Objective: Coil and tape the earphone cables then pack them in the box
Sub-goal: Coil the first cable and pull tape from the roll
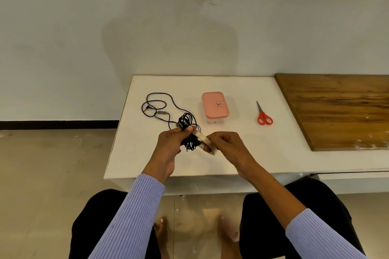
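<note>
My left hand [171, 145] grips a coiled bundle of black earphone cable [188, 126] above the white table [242, 153]. My right hand [225, 143] holds a roll of pale tape [205, 140] right beside the bundle, touching it. A second black earphone cable [156, 109] lies loose and uncoiled on the table to the back left. A small box with a pink lid [214, 104] stands closed behind my hands.
Red-handled scissors [264, 116] lie on the table to the right of the box. A wooden board [336, 109] covers the right end of the table. My knees and bare feet are below the table's near edge.
</note>
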